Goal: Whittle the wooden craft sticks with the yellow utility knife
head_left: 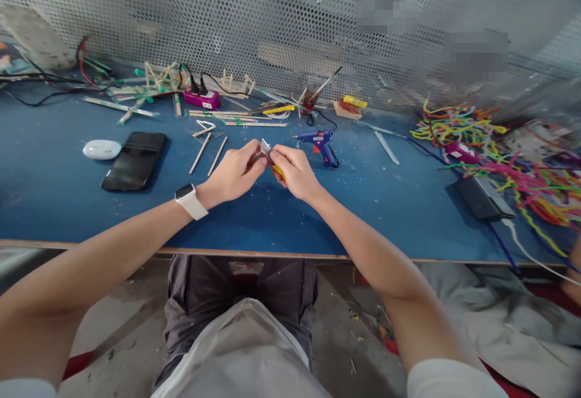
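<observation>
Grasping a yellow cutter [278, 172], the right grip [296, 173] is closed around its handle; head view. Cutter sits at the meeting point of both hands, above the blue surface [272, 222], its metal blade [265, 146] angled up and away toward the left grip. Left grip [238, 173]: fingers bent, thumb and fingertips right beside the blade. Cannot tell whether something small is pinched there; the fingers hide it. Pale-banded watch [193, 203] on the left wrist.

Just left of the left grip: 2 loose wooden sticks [200, 153], lying roughly parallel and slanted. Beyond them, a small triangle of joined sticks [205, 126]. Farther left, a black phone [135, 162] with a white mouse [102, 150] next to it.

Near the right grip, beyond it and to the right: blue glue gun [322, 139] on its side, nozzle pointing left. Straight beyond both grips, a second yellow tool [279, 109]; past it to the left, a magenta power strip [202, 99] with 2 black plugs.

Well right of the right grip: black box [483, 198], white cable [521, 244] beside it, and a tangle of coloured strands [544, 195]. Perforated metal panel [204, 17] stands beyond everything.
</observation>
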Demonstrator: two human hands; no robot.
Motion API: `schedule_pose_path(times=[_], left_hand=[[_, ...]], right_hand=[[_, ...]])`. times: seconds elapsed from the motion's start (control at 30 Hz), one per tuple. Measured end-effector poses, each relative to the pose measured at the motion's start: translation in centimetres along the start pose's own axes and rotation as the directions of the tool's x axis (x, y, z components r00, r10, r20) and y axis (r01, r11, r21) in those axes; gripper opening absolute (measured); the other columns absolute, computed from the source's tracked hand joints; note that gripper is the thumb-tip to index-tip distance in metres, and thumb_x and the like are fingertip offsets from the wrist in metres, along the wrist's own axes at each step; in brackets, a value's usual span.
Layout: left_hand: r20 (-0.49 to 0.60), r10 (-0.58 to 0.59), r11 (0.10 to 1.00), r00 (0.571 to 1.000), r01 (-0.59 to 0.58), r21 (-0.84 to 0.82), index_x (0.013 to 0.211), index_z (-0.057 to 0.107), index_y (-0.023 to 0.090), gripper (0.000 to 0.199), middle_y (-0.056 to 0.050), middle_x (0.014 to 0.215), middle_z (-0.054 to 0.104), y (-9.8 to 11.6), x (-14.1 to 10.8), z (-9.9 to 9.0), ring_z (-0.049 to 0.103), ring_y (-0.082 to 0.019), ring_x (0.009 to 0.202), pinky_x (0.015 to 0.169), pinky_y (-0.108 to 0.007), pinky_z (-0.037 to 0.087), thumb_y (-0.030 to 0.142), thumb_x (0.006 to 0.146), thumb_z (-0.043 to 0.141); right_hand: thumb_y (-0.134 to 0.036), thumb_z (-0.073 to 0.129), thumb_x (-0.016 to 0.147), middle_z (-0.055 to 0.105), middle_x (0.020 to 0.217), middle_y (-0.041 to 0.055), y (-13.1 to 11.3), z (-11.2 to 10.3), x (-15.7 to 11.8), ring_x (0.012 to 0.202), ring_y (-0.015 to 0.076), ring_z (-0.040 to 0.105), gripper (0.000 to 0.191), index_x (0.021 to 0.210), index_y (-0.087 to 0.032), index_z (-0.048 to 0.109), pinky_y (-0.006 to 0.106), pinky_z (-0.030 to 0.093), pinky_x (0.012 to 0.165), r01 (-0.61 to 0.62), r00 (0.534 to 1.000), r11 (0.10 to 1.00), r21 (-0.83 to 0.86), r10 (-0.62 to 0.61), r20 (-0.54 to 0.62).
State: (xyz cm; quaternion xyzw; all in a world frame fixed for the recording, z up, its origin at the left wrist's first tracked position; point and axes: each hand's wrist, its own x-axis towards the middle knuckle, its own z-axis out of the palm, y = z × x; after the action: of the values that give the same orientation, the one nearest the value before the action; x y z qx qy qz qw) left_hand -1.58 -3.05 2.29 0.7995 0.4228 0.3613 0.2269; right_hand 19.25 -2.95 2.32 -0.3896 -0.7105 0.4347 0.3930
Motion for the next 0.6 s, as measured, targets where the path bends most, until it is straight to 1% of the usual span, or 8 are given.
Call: schedule_pose_path(times=[0.13, 0.27, 0.4, 0.6], left_hand=[[-0.002, 0.014, 1.000, 1.000, -0.014, 0.027, 0.090, 0.043, 0.026, 0.029, 0.004, 0.067, 0.053, -0.27, 0.09, 0.31, 0.050, -0.016, 0.058, 0.063, -0.033, 0.033, 0.026, 0.109, 0.064], [-0.017, 0.018, 0.999, 1.000, -0.018, 0.045, 0.090, 0.045, 0.026, 0.029, 0.006, 0.065, 0.050, -0.60, 0.19, 0.61, 0.048, -0.015, 0.056, 0.062, -0.032, 0.031, 0.024, 0.110, 0.066], [-0.026, 0.017, 0.998, 1.000, -0.016, 0.068, 0.086, 0.046, 0.025, 0.033, 0.005, 0.065, 0.050, -0.77, 0.28, 0.58, 0.048, -0.015, 0.058, 0.062, -0.031, 0.032, 0.023, 0.109, 0.069], [-0.030, 0.003, 0.997, 1.000, -0.001, 0.078, 0.080, 0.043, 0.024, 0.041, 0.005, 0.064, 0.051, -0.85, 0.41, 0.40, 0.045, -0.014, 0.059, 0.064, -0.031, 0.032, 0.025, 0.109, 0.072]], right_hand=[[-0.075, 0.059, 0.115, 0.050, 0.060, -0.0030, 0.18, -0.08, 0.10, 0.054, 0.0144, 0.047, 0.060, 0.081, -0.026, 0.053, 0.028, 0.034, 0.048, 0.009, 1.000, 1.000, 0.021, -0.009, 0.006], [-0.083, 0.061, 0.111, 0.049, 0.059, -0.0043, 0.39, -0.12, 0.25, 0.051, 0.0133, 0.044, 0.066, 0.080, -0.026, 0.052, 0.027, 0.033, 0.046, -0.001, 1.000, 0.999, 0.054, 0.000, 0.012], [-0.084, 0.062, 0.111, 0.050, 0.060, -0.0044, 0.53, -0.07, 0.37, 0.050, 0.0119, 0.044, 0.066, 0.081, -0.025, 0.054, 0.025, 0.032, 0.044, -0.007, 1.000, 0.997, 0.082, 0.007, 0.004], [-0.086, 0.062, 0.110, 0.050, 0.059, -0.0048, 0.83, 0.18, 0.48, 0.048, 0.0111, 0.043, 0.068, 0.081, -0.025, 0.056, 0.025, 0.032, 0.044, -0.003, 1.000, 0.995, 0.100, 0.003, -0.002]])
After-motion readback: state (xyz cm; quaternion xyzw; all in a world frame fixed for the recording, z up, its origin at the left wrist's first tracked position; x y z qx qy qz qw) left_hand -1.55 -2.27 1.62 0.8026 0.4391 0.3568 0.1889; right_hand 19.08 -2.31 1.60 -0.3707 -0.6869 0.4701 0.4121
